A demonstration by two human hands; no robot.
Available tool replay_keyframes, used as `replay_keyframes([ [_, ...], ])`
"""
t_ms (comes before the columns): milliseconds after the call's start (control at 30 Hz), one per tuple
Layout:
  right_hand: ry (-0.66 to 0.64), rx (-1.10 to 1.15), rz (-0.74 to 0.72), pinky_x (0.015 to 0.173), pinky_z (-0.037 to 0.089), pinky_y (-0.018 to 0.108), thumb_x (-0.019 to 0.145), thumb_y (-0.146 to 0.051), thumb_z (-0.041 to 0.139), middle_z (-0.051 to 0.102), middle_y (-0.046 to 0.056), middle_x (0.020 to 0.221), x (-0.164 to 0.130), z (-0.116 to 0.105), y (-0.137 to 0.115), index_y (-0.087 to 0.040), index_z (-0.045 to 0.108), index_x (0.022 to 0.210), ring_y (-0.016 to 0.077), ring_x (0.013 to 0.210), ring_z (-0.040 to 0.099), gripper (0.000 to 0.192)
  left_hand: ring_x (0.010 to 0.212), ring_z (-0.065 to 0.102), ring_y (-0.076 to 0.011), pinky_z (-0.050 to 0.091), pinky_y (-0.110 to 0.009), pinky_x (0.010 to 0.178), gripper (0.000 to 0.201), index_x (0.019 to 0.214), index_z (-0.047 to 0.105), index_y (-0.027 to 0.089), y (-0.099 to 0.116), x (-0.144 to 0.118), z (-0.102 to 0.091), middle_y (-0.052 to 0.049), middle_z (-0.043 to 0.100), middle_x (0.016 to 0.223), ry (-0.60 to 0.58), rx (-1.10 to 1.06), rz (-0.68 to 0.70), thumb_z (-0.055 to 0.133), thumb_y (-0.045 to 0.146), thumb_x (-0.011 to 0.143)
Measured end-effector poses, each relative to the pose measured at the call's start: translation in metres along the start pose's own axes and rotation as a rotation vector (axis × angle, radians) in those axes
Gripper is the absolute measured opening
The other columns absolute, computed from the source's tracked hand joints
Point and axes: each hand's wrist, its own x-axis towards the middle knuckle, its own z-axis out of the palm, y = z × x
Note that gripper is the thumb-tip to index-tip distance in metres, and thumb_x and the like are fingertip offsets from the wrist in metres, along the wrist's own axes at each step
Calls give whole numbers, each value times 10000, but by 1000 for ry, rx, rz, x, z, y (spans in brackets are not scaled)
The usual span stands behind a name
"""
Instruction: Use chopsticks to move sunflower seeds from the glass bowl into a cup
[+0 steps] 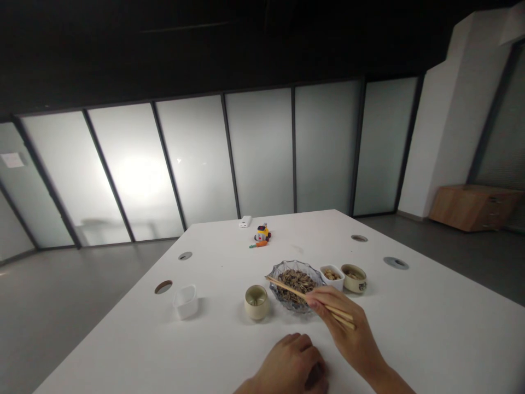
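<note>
Nearest, the left hand (293, 364) rests curled, holding nothing, on the white table (430, 328). Beside it, the right hand (348, 328) pinches a pair of wooden chopsticks (305, 296), tips over the clear glass bowl of sunflower seeds (296, 284), between a cream ceramic cup (256, 302) and a small white square dish (333, 276).

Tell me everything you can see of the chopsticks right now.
The chopsticks are a pair of thin, pale sticks that look like wood or bamboo. The right hand grips them near their thick ends, and they lie close together, nearly parallel. They slant up and to the left, tips over the near left rim of the glass bowl of sunflower seeds. Whether the tips touch the seeds or hold one cannot be told.
</note>
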Motion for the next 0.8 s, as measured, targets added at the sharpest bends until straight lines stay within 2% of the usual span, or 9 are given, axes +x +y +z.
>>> replay_keyframes([
  [167,-96,67,6,755,648,256,1022,-283,658,795,70,931,-4,3,-7,-236,824,955,195,846,781,185,995,703,-263,557,-342,948,187,1038,714,189,0,0,1,-79,736,1063,10,12,27,766,319,914],
  [333,-112,93,28,770,644,246,1013,-273,674,793,58,930,-6,6,-4,-242,828,955,188,855,782,167,983,700,-251,550,-334,950,163,1025,702,187,0,0,3,-78,739,1066,27,16,42,736,317,934],
  [567,-82,101,40,747,648,254,1019,-296,670,798,61,924,-4,4,-4,-242,827,955,194,842,783,178,990,692,-255,546,-334,957,217,1052,715,192,1,0,0,-75,731,1064,-8,23,16,793,328,901],
  [800,60,-34,60,764,671,311,1016,-415,668,809,93,928,-3,3,9,-233,825,922,234,844,792,258,1019,685,-254,540,-321,971,219,1081,721,198,1,-2,-1,-74,731,1085,-5,-14,9,791,324,915],
])
